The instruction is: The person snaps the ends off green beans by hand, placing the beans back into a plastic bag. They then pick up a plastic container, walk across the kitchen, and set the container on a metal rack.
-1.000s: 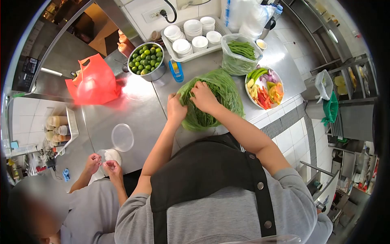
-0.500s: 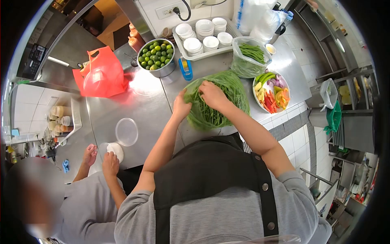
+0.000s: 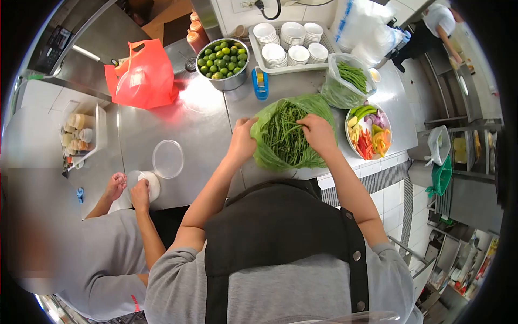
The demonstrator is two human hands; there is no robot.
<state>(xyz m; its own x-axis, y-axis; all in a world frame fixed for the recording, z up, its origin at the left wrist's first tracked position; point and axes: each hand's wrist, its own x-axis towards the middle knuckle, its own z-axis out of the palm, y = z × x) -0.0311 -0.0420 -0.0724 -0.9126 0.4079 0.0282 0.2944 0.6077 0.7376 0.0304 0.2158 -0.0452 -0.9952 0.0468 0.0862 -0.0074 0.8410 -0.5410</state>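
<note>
A green plastic bag (image 3: 308, 102) lies opened out on the steel counter, full of thin, dark green leafy stalks (image 3: 281, 135). My left hand (image 3: 243, 139) is closed on the bag's left edge. Over the bag's right side, my right hand (image 3: 319, 134) pinches a thin green stalk between thumb and fingers; its other fingers are curled. Just right of the bag stands a white bowl (image 3: 349, 141) of cut peppers, onion and other vegetables. Behind it, a clear bag (image 3: 335, 96) holds long green beans.
A metal pot of limes (image 3: 221, 62), a blue tape dispenser (image 3: 260, 85) and a tray (image 3: 302, 68) of stacked white cups line the back. A red bag (image 3: 141, 81) sits left. A co-worker's hands (image 3: 139, 193) hold a white tub beside a clear lid (image 3: 168, 159).
My right hand has moved right from the middle of the bag, exposing more stalks. My left hand stays at the bag's edge. The camera view has shifted, and another person shows at upper right.
</note>
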